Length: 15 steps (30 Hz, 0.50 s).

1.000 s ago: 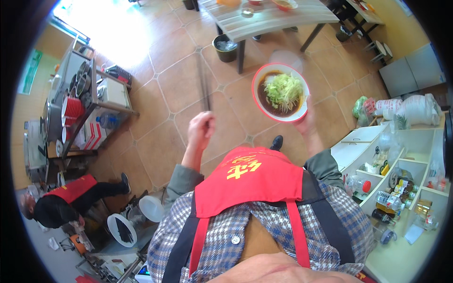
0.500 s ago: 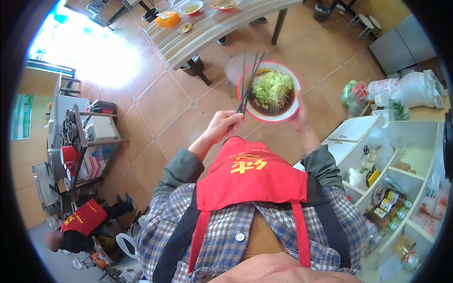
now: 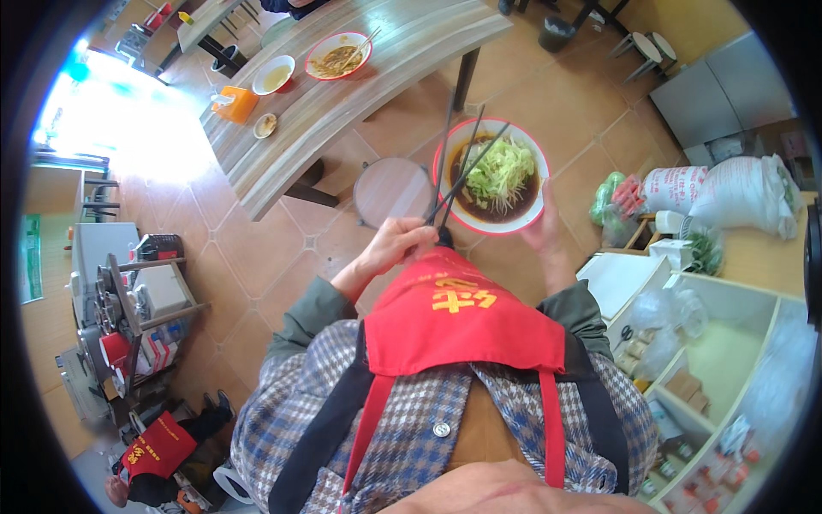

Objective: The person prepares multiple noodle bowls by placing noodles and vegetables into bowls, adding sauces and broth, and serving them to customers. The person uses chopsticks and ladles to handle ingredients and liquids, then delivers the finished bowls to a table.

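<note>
My left hand (image 3: 400,247) is closed round several dark chopsticks (image 3: 443,154), whose long ends point away from me and cross over the left part of a bowl (image 3: 537,163). White inside and red at the rim, the bowl holds dark brown broth with a heap of pale green shredded vegetable (image 3: 498,171) on top. My right hand (image 3: 545,230) grips it from the right, its thumb along the outer side and the other fingers mostly hidden underneath. Both hands are held out in front of my red apron (image 3: 462,334), above the floor.
Ahead, a wood-grain table (image 3: 402,64) bears a used bowl with chopsticks (image 3: 330,68), a second bowl (image 3: 278,68), a small dish and an orange tissue box (image 3: 238,104). A round stool (image 3: 392,193) stands before it. Shelving (image 3: 728,343) is at right; a co-worker (image 3: 158,454) at lower left.
The table and its dishes now show nearer and lower in the view, and the round stool stands out clearly. Both hands keep their hold on the chopsticks and bowl.
</note>
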### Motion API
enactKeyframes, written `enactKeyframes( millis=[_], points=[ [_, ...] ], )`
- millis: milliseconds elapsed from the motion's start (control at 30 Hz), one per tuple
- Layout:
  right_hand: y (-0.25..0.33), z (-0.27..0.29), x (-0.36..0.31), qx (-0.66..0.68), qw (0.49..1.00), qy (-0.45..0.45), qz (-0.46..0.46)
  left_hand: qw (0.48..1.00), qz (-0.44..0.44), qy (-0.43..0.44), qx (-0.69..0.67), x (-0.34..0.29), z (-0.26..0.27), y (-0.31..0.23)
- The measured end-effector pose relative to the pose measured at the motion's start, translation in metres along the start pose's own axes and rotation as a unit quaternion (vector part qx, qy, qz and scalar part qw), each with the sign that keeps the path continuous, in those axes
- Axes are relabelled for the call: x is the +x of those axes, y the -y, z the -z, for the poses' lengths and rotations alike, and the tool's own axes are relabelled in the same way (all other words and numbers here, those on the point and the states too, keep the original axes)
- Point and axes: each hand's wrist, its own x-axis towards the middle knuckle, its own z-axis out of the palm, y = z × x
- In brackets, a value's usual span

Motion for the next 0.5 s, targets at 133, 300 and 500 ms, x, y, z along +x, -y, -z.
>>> enactKeyframes(
  millis=[133, 300, 500],
  points=[
    [0.043, 0.014, 0.008, -0.018, 0.999, 0.035, 0.021, 0.999, -0.01, 0.028, -0.025, 0.035, -0.026, -0.016],
    [0.091, 0.035, 0.023, -0.04, 0.999, 0.026, 0.012, 0.998, -0.012, 0.063, -0.003, 0.072, -0.052, -0.037],
    [0.146, 0.042, 0.036, -0.047, 0.997, 0.002, -0.06, 0.998, 0.002, 0.065, 0.014, 0.091, -0.085, -0.058]
  ],
)
